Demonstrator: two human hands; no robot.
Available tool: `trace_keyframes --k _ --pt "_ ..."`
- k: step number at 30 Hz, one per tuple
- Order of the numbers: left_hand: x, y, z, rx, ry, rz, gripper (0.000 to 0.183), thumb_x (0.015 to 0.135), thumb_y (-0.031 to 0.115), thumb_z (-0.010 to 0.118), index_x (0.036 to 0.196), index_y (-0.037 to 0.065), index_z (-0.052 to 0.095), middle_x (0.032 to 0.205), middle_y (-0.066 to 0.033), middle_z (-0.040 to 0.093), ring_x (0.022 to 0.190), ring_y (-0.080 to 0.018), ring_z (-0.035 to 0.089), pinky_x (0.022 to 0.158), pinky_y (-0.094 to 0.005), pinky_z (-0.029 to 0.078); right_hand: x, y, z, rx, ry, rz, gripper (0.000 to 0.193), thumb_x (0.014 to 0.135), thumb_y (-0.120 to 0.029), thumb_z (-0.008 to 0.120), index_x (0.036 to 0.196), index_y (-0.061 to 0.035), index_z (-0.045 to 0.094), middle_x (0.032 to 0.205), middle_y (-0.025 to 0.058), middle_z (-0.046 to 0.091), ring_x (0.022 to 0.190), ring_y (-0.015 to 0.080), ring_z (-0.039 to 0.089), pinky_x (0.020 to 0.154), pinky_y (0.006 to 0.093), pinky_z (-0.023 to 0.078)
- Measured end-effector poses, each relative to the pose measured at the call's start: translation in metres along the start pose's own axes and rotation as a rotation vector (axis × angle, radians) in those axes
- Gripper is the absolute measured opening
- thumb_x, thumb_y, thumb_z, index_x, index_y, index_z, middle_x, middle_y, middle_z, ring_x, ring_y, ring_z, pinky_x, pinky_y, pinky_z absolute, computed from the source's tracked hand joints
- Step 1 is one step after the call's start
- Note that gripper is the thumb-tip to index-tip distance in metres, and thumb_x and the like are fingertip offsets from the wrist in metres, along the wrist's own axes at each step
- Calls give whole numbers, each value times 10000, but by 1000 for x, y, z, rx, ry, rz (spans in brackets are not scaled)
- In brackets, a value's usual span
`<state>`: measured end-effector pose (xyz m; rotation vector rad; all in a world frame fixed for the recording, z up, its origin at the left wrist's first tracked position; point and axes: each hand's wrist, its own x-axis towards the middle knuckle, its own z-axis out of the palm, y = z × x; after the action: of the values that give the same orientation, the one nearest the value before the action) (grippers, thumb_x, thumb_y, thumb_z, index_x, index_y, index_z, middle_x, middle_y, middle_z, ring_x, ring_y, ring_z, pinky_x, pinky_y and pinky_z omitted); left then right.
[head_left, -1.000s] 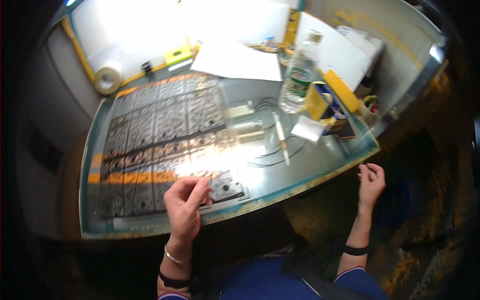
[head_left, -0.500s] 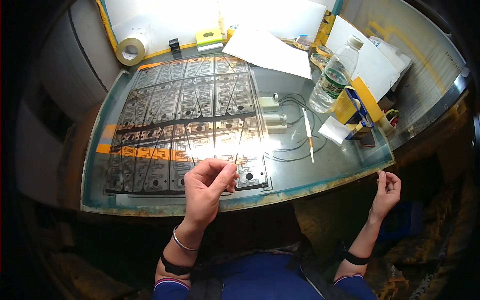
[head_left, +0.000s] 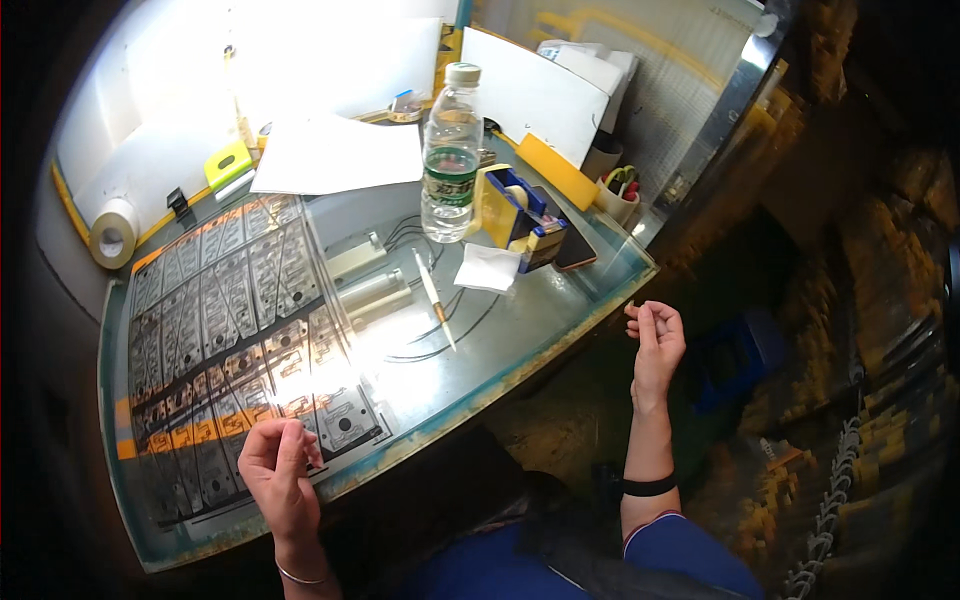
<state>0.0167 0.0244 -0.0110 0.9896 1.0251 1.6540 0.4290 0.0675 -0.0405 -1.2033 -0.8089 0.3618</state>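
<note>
Our left hand: curled, by near edge of dark-patterned transparent film sheet | our right hand: curled, right of sheet | whether gripping, we cannot tell

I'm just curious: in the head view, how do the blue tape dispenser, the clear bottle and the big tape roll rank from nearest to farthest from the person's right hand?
From the right hand:
1. Blue tape dispenser: ahead and to the hand's left.
2. Clear bottle: just left of the dispenser.
3. Tape roll: far left side.
</note>
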Motion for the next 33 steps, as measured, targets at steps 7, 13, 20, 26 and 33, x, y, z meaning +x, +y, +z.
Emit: trace_keyframes --k 7,13,20,26,33 --pt "1 0 1 50 6 11 112 910 102 625 900 -2 587 748 -66 605 602 -95 520 540 -216 411 11 38 -34 37 110 146 178 915 -110 631 1048 -19 554 951 86 676 770 85 591 673 207 475" --pt "2 1 1 73 -10 14 105 915 94 614 907 -7 586 755 -69 607 600 -94 520 540 -217 413 12 48 -38 118 132 304 190 892 -144 670 1034 -60 576 956 52 668 761 70 583 693 202 471" --pt "2 0 1 83 -3 10 106 917 98 612 907 -3 584 761 -70 607 598 -92 515 547 -215 411 14 47 -30 227 83 322 182 875 -151 695 1008 -71 600 923 32 663 781 69 586 692 206 476" --pt "2 -1 2 71 -5 15 106 915 99 617 906 -1 584 756 -68 608 599 -91 513 546 -213 407 16 51 -32 292 39 366 148 887 -132 679 1006 -72 615 930 16 657 774 63 579 692 199 476" --pt "1 0 3 74 3 20 104 915 97 616 900 -1 583 752 -67 609 598 -90 511 546 -212 406 11 52 -27 282 3 395 152 894 -124 669 1022 -76 603 934 0 640 778 62 571 709 203 468"
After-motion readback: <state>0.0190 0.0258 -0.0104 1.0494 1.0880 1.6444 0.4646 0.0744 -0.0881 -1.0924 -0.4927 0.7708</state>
